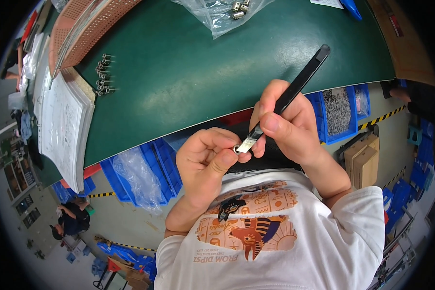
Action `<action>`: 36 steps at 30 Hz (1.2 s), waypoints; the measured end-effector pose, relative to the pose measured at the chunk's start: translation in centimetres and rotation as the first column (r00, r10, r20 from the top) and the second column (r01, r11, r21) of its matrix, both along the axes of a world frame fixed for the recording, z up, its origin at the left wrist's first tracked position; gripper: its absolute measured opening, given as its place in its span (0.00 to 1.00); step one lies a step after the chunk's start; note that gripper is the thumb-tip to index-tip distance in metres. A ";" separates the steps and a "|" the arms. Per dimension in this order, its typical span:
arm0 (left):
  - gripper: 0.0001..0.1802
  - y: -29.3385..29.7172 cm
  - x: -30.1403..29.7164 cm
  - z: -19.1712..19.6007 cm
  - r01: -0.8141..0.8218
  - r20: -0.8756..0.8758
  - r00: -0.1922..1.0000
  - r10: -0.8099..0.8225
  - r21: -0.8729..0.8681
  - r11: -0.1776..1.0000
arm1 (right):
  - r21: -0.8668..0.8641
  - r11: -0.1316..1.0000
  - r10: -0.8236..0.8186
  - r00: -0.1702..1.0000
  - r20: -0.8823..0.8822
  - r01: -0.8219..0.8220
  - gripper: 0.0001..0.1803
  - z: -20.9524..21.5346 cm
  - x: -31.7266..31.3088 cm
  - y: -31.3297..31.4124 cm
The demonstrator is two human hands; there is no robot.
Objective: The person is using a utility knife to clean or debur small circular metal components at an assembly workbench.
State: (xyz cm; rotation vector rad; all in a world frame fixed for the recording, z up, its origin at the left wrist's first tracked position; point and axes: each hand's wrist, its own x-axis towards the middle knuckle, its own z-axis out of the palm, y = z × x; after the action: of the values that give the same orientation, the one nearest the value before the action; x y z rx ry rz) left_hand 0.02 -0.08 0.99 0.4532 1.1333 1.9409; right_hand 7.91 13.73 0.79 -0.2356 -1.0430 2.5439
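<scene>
My right hand [297, 130] is closed around a slim black utility knife [302, 82], its handle slanting up and to the right. The pale blade [247, 144] points down-left and meets a small round metal piece [237, 149]. That piece is pinched between the thumb and fingers of my left hand [200, 162], which partly hide it. Both hands are close together, just off the near edge of the green table [179, 82], in front of my white shirt.
A clear plastic bag [215, 21] with several metal cylinders lies at the far edge. Several small pinned metal parts [103, 75] sit at left, near a pink perforated basket [89, 36] and stacked papers [65, 123]. Blue bins [319, 118] stand below the table edge. Another person [72, 217] is at lower left.
</scene>
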 end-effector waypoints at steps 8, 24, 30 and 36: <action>0.09 -0.1 -0.1 -0.5 0.104 0.239 0.965 -0.112 0.044 0.994 | 0.050 0.992 0.120 0.993 0.000 -0.120 0.08 -0.3 -0.2 1.0; 0.09 0.0 -0.3 -0.3 0.246 0.579 0.771 -0.267 0.116 0.962 | 0.254 0.945 -0.200 0.979 -0.049 0.206 0.06 0.2 0.1 2.7; 0.09 0.1 -0.1 -0.4 0.202 0.490 0.841 -0.229 0.109 0.973 | 0.540 0.828 -0.223 0.972 0.077 0.148 0.06 0.2 0.3 0.9; 0.08 0.5 0.2 -0.1 0.126 0.323 0.940 -0.114 -0.017 0.992 | 0.434 0.899 -0.011 0.990 0.140 -0.052 0.09 0.7 0.0 0.5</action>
State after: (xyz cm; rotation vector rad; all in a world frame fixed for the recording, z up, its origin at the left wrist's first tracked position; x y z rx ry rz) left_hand 0.21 0.38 0.92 0.1709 0.9078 1.8034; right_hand 7.91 14.26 1.47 -0.2785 -1.6431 2.2548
